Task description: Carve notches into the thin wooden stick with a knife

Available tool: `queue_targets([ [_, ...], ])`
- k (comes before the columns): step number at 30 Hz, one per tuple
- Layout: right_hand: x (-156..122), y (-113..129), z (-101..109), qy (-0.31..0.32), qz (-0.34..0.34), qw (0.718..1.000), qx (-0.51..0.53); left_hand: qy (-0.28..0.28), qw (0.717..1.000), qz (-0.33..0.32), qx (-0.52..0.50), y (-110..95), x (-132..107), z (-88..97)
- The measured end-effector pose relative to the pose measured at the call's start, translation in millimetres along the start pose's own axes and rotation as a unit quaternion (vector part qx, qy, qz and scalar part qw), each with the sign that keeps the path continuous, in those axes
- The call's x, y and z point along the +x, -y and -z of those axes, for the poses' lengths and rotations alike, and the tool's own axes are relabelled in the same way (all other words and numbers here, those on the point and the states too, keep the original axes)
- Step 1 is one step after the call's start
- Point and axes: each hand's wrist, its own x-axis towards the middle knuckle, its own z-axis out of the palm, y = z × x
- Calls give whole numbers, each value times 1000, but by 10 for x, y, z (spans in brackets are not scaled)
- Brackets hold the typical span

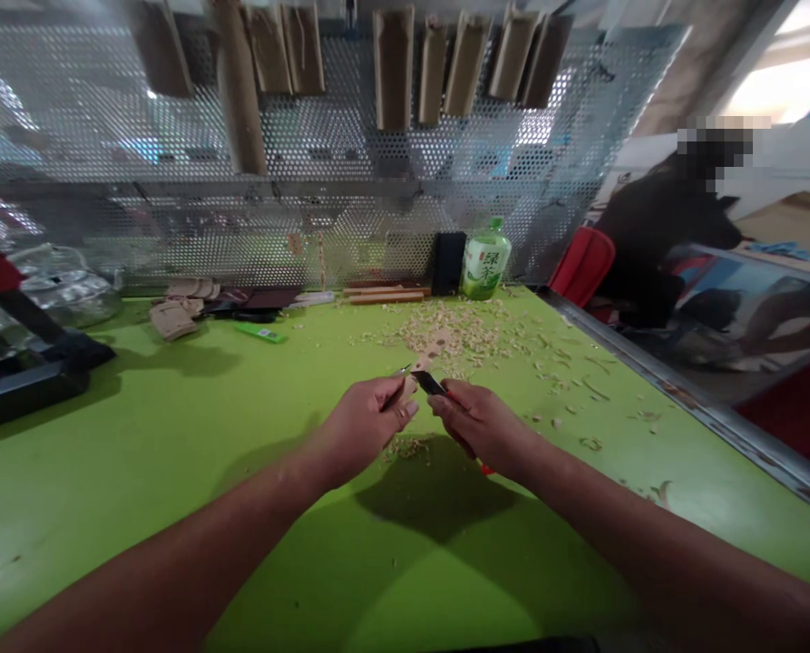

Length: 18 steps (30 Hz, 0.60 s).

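Observation:
My left hand [360,428] grips a pale carved wooden piece [435,352] whose far end points up and to the right over the table, and a thin dark pointed item [396,388] shows among its fingers. My right hand [479,423] closes around a red-handled craft knife [432,384], whose black front end touches the wood near my left fingers. Much of the knife's handle is hidden by my right hand. Small wood shavings [405,446] lie on the green tabletop [173,472] below my hands.
A thick spread of wood shavings [445,331] lies ahead. A green-labelled drink bottle [487,259], black upright object [449,263], wooden sticks [385,295] and wood pieces [175,317] stand along a perforated metal panel [405,218]. A dark-clothed person [663,245] sits beyond the table's metal edge [704,413].

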Motion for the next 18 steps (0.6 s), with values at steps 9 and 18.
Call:
queue_targets([
  [9,36,-60,-13,-99,40,993,46,-93,987,-28,126,120,86,65],
  [18,86,-79,16,-185,49,980,-61,-65,997,-9,45,192,94,18],
])
